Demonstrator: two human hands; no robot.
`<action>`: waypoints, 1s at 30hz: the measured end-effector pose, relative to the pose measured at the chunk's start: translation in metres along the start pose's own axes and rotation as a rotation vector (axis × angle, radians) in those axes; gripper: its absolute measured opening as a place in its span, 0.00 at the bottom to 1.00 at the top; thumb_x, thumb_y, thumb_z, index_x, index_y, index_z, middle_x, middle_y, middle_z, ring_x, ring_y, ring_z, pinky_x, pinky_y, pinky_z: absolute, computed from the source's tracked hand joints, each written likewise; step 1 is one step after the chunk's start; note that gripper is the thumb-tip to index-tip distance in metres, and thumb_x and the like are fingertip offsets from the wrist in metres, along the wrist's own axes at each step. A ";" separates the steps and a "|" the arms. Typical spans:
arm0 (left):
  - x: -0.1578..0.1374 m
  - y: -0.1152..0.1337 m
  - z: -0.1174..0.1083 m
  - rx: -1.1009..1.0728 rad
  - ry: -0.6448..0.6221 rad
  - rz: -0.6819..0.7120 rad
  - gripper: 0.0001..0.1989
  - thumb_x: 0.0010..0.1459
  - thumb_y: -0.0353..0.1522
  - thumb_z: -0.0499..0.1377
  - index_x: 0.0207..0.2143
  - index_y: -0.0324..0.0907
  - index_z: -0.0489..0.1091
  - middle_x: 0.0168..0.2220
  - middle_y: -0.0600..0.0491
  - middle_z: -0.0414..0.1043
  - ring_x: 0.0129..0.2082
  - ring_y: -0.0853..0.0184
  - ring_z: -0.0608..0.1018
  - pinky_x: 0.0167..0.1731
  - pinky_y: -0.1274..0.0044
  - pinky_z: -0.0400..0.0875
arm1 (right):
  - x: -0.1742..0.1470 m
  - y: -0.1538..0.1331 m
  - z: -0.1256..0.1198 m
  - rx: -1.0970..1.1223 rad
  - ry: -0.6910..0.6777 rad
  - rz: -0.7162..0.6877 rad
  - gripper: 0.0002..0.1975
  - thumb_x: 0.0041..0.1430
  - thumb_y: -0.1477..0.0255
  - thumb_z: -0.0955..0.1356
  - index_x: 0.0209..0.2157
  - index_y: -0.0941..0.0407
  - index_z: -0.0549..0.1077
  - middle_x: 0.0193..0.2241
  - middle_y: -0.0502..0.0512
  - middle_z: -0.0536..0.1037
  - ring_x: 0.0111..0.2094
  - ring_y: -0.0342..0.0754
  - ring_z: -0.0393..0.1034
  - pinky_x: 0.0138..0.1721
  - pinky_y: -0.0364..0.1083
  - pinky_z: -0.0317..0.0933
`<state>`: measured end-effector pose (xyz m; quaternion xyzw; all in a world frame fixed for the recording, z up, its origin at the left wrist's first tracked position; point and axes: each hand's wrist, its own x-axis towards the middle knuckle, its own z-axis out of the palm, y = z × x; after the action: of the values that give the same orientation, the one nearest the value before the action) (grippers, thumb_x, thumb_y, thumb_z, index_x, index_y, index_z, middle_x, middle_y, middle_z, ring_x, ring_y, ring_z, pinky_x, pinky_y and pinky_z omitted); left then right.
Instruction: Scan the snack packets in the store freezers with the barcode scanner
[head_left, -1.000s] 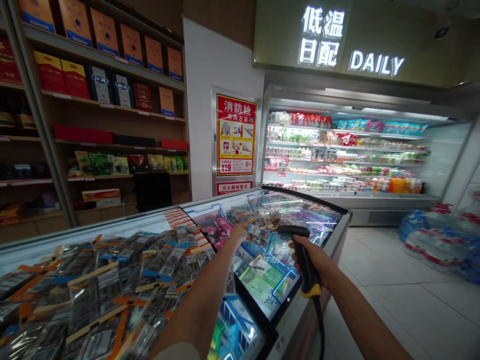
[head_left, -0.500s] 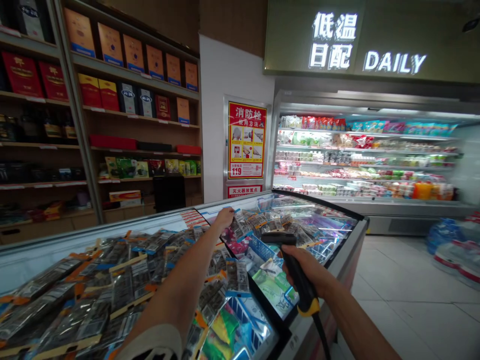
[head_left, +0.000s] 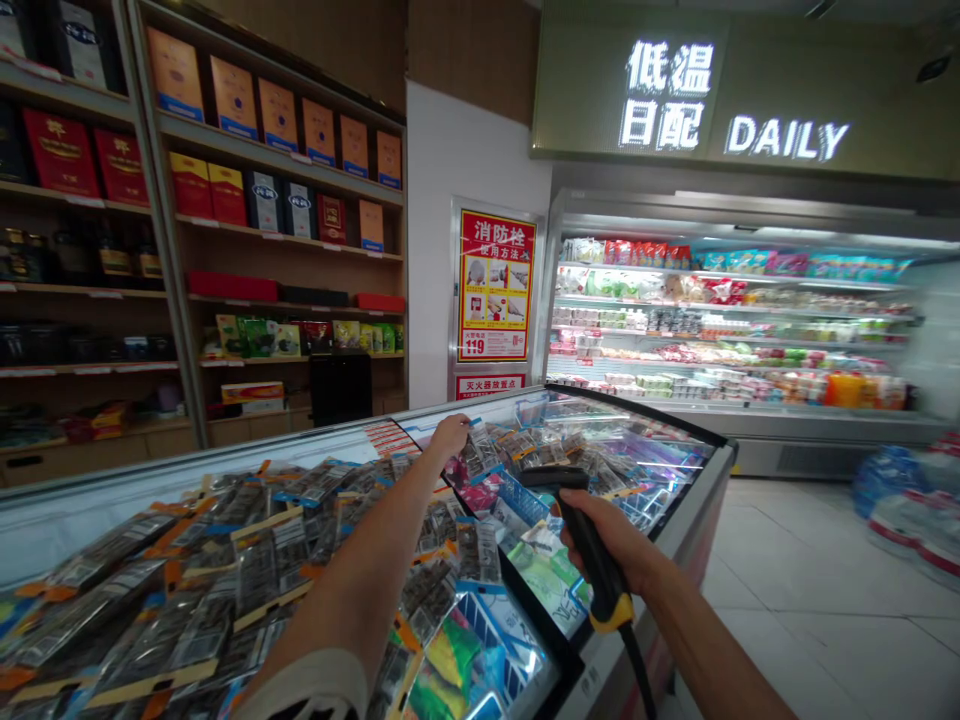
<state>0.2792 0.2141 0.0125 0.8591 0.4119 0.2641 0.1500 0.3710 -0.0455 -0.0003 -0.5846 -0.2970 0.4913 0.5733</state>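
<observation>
My left hand (head_left: 450,437) reaches across the chest freezer's glass top (head_left: 517,585) with its fingers closed on the edge of a packet (head_left: 481,452), a clear flat one with dark contents and blue trim. In my right hand (head_left: 611,540) is a black and yellow barcode scanner (head_left: 592,550). Its head (head_left: 553,478) points left over the glass, toward the packets, and a cable runs down from the handle. Many similar packets (head_left: 262,560) with orange or blue ends lie spread under and around my left forearm. More packets (head_left: 592,455) lie beyond the scanner.
Under the glass are blue baskets (head_left: 525,497) and coloured bags (head_left: 454,645). Shelves of boxes (head_left: 292,150) stand at the left, and a lit open refrigerator (head_left: 720,320) at the back right. Wrapped water bottles (head_left: 911,515) are on the tiled floor (head_left: 810,600).
The view has shifted slightly, so the shelves and sign sit a little lower. My left hand stays at the same packet, and the scanner has barely moved.
</observation>
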 end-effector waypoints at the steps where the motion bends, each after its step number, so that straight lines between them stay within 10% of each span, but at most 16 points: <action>1: 0.000 0.001 0.000 0.008 0.001 0.002 0.13 0.52 0.27 0.46 0.36 0.38 0.69 0.36 0.51 0.70 0.33 0.71 0.70 0.30 0.83 0.59 | 0.000 0.000 0.001 -0.003 0.001 0.004 0.14 0.48 0.60 0.61 0.26 0.58 0.64 0.11 0.46 0.66 0.10 0.39 0.61 0.09 0.37 0.51; 30: 0.009 0.003 0.013 0.049 0.029 0.110 0.15 0.53 0.28 0.46 0.39 0.36 0.68 0.41 0.47 0.69 0.38 0.68 0.70 0.38 0.80 0.60 | -0.012 -0.014 0.003 0.089 -0.039 0.094 0.14 0.50 0.61 0.59 0.26 0.58 0.64 0.10 0.47 0.66 0.09 0.39 0.60 0.08 0.37 0.51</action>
<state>0.2932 0.2191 0.0063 0.8799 0.3725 0.2743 0.1081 0.3672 -0.0528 0.0164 -0.5621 -0.2582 0.5416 0.5693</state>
